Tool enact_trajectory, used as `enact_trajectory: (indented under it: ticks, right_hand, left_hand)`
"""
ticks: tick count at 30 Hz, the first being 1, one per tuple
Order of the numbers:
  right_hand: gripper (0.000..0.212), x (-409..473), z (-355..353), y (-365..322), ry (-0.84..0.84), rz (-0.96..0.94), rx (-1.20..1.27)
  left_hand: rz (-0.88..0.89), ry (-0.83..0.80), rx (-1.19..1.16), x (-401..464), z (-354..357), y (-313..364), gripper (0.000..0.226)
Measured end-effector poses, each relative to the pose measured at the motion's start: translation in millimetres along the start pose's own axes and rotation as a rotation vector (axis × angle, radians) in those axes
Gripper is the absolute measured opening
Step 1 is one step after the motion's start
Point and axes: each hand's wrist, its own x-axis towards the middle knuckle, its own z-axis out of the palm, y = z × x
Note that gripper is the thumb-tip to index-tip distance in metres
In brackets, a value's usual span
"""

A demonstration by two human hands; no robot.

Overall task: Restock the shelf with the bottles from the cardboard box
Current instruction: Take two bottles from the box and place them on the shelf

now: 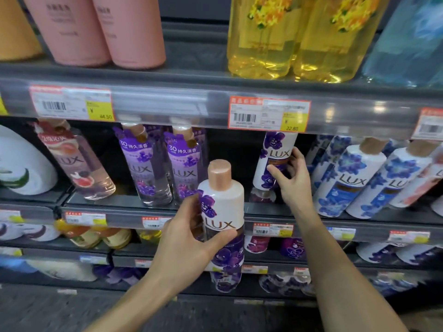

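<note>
Lux bottle [223,212] in each grip, seemingly

Dark shelf [134,213] is carrying purple Lux bottles [153,173] at nine o'clock, blue-flowered bottles [347,178] at three.

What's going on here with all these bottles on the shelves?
A person is restocking a store shelf with body wash. The right hand grips a white and purple Lux bottle in the gap on the middle shelf. The left hand holds a second matching bottle upright in front of the shelf, not yet placed. The cardboard box isn't in view.
</note>
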Motion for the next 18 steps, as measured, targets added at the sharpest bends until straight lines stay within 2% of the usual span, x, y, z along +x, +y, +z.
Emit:
enact_trajectory:
  ticks: [18]
  right_hand:
    - [0.072, 3, -7, 5, -0.045, -0.016, -0.044]
  left_hand:
    - [0.065, 0.011, 0.004, 12, 14, 8, 0.062]
